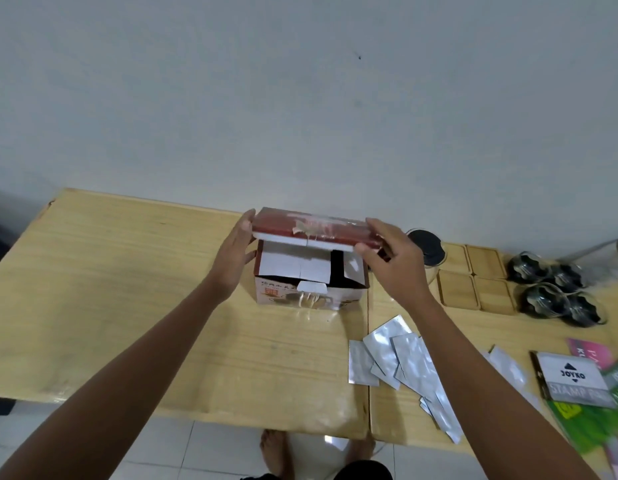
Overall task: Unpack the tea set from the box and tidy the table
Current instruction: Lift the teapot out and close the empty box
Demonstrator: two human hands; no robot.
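The box point(309, 271) sits mid-table point(127, 306), far from me; I see my left hand point(236, 252) and right hand point(392, 258) gripping its raised lid point(311, 230) at either end.

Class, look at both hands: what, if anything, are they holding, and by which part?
Both hands hold the box's lid flap, raised over the open box. The left hand grips its left end, the right hand its right end.

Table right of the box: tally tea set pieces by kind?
Wooden coasters: 4
Dark glass cups: 4
Glass teapot with black lid: 1
Total: 9
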